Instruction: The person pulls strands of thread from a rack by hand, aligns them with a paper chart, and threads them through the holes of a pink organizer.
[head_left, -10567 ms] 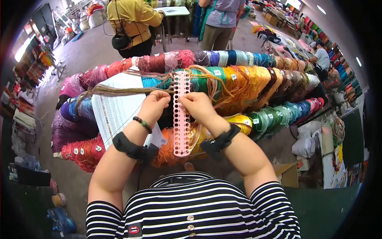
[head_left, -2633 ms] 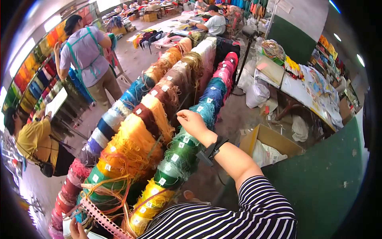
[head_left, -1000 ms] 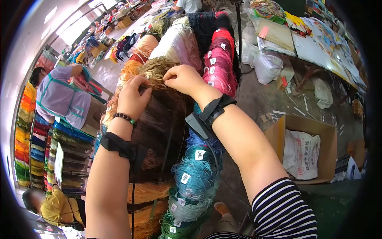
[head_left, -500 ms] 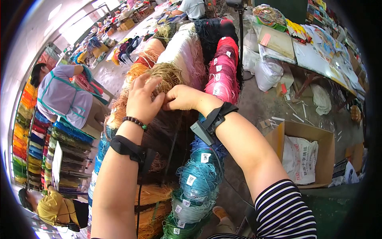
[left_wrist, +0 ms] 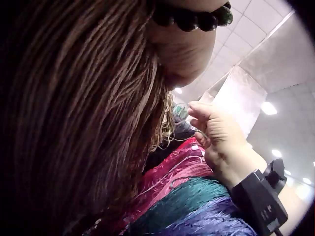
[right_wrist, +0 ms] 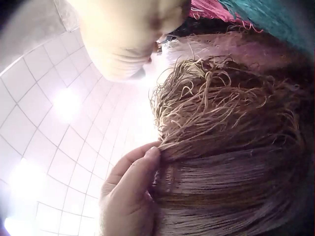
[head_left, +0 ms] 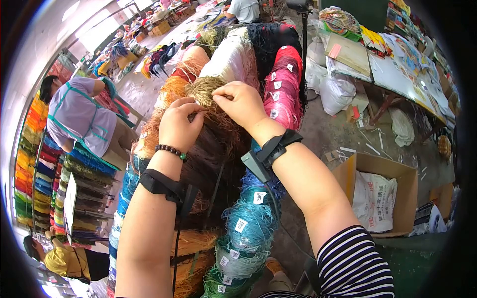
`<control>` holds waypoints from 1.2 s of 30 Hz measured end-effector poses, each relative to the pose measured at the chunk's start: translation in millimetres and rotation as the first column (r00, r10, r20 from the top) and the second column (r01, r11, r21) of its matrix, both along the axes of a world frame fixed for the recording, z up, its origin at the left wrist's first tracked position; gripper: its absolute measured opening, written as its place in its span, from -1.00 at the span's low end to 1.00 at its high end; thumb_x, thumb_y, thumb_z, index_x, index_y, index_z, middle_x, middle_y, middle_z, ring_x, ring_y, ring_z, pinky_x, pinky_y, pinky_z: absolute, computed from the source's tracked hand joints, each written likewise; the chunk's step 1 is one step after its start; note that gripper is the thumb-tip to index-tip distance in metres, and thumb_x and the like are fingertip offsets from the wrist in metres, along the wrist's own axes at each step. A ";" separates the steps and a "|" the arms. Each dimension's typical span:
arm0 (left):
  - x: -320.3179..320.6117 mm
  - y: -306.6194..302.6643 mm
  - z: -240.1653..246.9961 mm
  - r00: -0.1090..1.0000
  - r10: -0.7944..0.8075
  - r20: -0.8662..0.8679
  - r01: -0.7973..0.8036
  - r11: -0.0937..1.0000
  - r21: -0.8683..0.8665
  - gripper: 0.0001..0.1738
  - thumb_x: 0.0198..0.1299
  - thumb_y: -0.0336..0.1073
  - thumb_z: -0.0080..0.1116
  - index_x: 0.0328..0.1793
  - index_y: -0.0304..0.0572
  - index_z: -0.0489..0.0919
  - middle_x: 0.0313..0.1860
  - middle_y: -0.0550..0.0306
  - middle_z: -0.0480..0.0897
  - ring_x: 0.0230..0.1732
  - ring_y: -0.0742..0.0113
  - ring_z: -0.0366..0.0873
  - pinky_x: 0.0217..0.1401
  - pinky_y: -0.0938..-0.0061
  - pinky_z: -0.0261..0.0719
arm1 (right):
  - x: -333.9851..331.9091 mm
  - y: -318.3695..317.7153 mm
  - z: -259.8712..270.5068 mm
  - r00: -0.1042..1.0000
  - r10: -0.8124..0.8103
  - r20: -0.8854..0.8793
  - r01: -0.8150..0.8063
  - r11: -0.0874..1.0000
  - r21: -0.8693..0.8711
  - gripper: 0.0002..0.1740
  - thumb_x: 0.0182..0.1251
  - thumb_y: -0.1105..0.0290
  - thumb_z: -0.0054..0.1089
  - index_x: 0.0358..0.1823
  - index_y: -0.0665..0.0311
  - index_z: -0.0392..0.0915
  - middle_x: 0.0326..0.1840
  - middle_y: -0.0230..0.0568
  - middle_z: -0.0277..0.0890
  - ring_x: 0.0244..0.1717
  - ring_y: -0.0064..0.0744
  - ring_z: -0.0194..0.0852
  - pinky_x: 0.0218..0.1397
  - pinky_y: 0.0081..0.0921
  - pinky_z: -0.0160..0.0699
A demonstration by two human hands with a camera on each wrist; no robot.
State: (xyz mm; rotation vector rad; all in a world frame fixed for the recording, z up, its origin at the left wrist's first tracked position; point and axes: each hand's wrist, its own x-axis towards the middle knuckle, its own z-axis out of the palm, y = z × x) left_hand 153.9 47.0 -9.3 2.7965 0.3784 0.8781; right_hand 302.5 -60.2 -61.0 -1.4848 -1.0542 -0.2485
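Note:
Both hands are at a bundle of khaki thread (head_left: 206, 88) near the middle of the thread rack. My left hand (head_left: 180, 124) pinches strands at its near edge; in the right wrist view the thumb and forefinger of this left hand (right_wrist: 130, 196) meet on them. Just to the right, my right hand (head_left: 242, 105) has its fingers curled and thumb against the fingertips, over the khaki strands. A thin pale strand reaches these fingertips in the left wrist view, where the right hand (left_wrist: 221, 137) is raised. Dark brown thread (left_wrist: 83, 113) hangs close by the left wrist.
White thread (head_left: 228, 57) lies beyond, with pink labelled thread (head_left: 282, 94) and blue thread (head_left: 248, 218) along the right rail. A cardboard box (head_left: 410, 198) stands on the floor at right, below a cluttered table (head_left: 397, 82). A person (head_left: 84, 114) stands at left.
The hands have left the pink perforated card and moved along the rack to the khaki thread. Over the last half second the right hand has risen and drawn apart from the left.

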 end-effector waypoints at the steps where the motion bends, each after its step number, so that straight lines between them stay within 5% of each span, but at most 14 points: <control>1: 0.2 0.2 -0.6 1.000 -0.002 -0.002 0.002 1.000 -0.004 -0.82 0.04 -0.31 0.22 -0.24 -0.13 0.72 -0.01 0.01 0.64 0.02 0.04 0.59 0.13 0.29 0.53 | -1.0 2.8 0.3 1.000 0.008 0.016 -0.009 1.000 0.025 -0.87 0.06 0.29 0.30 -0.38 0.12 0.72 -0.29 -0.18 0.62 -0.19 -0.13 0.58 -0.08 -0.27 0.54; 5: 0.5 1.9 -2.6 0.999 -0.017 -0.030 0.017 1.000 -0.002 -0.81 0.03 -0.31 0.22 -0.21 -0.07 0.74 0.01 0.03 0.64 0.02 0.05 0.59 0.13 0.29 0.53 | -2.9 5.6 2.9 0.946 -0.219 0.239 0.182 0.969 0.170 -0.92 -0.01 0.29 0.34 -0.44 0.00 0.73 -0.21 -0.41 0.60 -0.07 -0.22 0.50 0.00 -0.25 0.43; 11: 1.2 0.6 -3.9 0.999 -0.019 -0.031 0.019 1.000 -0.003 -0.80 0.02 -0.33 0.21 -0.22 -0.04 0.75 0.03 0.04 0.64 0.02 0.06 0.59 0.13 0.30 0.54 | -6.7 -0.7 9.3 0.862 -0.310 0.401 0.283 0.951 0.125 -0.88 -0.06 0.31 0.35 -0.44 -0.15 0.74 -0.17 -0.56 0.56 0.06 -0.36 0.36 0.08 -0.23 0.20; 14: 1.9 -0.3 -4.5 1.000 0.006 -0.028 -0.007 0.999 -0.034 -0.80 0.02 -0.32 0.21 -0.23 -0.05 0.76 0.03 0.03 0.64 0.02 0.07 0.59 0.12 0.31 0.55 | -12.2 -5.9 19.6 0.819 -0.383 0.428 0.322 0.923 0.211 -0.87 0.02 0.33 0.33 -0.34 -0.04 0.72 -0.19 -0.48 0.61 -0.05 -0.30 0.47 0.03 -0.32 0.35; 17: 1.2 0.4 -3.4 1.000 0.009 -0.025 -0.010 1.000 -0.018 -0.80 0.01 -0.31 0.21 -0.23 -0.06 0.76 0.02 0.04 0.64 0.02 0.07 0.60 0.11 0.31 0.55 | -8.7 4.1 4.5 0.991 -0.040 0.131 0.046 0.998 -0.046 -0.84 0.06 0.31 0.31 -0.30 0.10 0.70 -0.31 -0.32 0.65 -0.26 -0.27 0.59 -0.17 -0.38 0.51; 20: 0.6 -1.8 -0.1 0.998 0.018 -0.058 -0.021 0.998 -0.056 -0.76 0.04 -0.34 0.20 -0.16 -0.14 0.74 0.07 -0.08 0.62 0.08 0.04 0.58 0.14 0.32 0.54 | -11.9 -2.5 3.0 0.999 0.025 -0.037 -0.034 0.963 -0.267 -0.79 0.09 0.27 0.30 -0.30 0.21 0.67 -0.40 -0.14 0.64 -0.40 -0.21 0.63 -0.30 -0.40 0.56; 24: 0.8 -2.4 -0.1 0.998 0.021 -0.064 -0.025 0.997 -0.075 -0.76 0.04 -0.34 0.20 -0.16 -0.13 0.74 0.07 -0.06 0.63 0.08 0.04 0.58 0.14 0.30 0.54 | -9.9 1.6 0.4 0.998 0.069 -0.012 -0.069 0.952 -0.299 -0.78 0.08 0.28 0.31 -0.29 0.23 0.67 -0.39 -0.12 0.64 -0.38 -0.24 0.62 -0.26 -0.42 0.56; 27: 0.0 -1.9 -0.9 0.999 0.019 -0.045 -0.022 0.998 -0.060 -0.78 0.03 -0.33 0.20 -0.19 -0.11 0.75 0.05 -0.02 0.64 0.06 0.06 0.59 0.13 0.31 0.54 | -4.7 3.0 -1.9 0.985 0.103 -0.135 -0.133 0.962 -0.240 -0.82 0.11 0.28 0.25 -0.35 0.22 0.69 -0.36 -0.12 0.64 -0.31 -0.10 0.62 -0.21 -0.29 0.55; 30: 0.7 -0.1 -1.1 1.000 0.012 -0.028 -0.012 0.999 -0.034 -0.79 0.02 -0.32 0.20 -0.21 -0.09 0.75 0.03 0.02 0.64 0.02 0.07 0.60 0.11 0.33 0.55 | 5.7 9.8 -12.4 0.931 0.202 -0.302 -0.220 0.975 -0.027 -0.83 0.16 0.34 0.22 -0.34 0.30 0.66 -0.39 -0.12 0.64 -0.36 -0.26 0.62 -0.23 -0.39 0.52; 31: -0.2 -0.5 -0.2 0.999 0.016 -0.049 -0.019 0.998 -0.055 -0.78 0.03 -0.32 0.20 -0.19 -0.10 0.75 0.06 -0.01 0.63 0.05 0.05 0.59 0.13 0.32 0.54 | 9.0 12.8 -15.9 0.830 0.302 -0.470 -0.318 0.947 0.048 -0.83 0.19 0.39 0.20 -0.32 0.36 0.64 -0.42 -0.20 0.63 -0.39 -0.46 0.56 -0.25 -0.50 0.48; 36: -1.0 -2.7 2.7 0.997 0.019 -0.081 -0.026 0.996 -0.080 -0.76 0.04 -0.32 0.20 -0.16 -0.10 0.74 0.10 -0.04 0.61 0.09 0.03 0.57 0.15 0.30 0.52 | 9.3 9.7 -14.4 0.622 0.433 -0.652 -0.445 0.881 0.161 -0.85 0.20 0.41 0.20 -0.32 0.36 0.63 -0.44 -0.32 0.59 -0.41 -0.57 0.48 -0.31 -0.61 0.41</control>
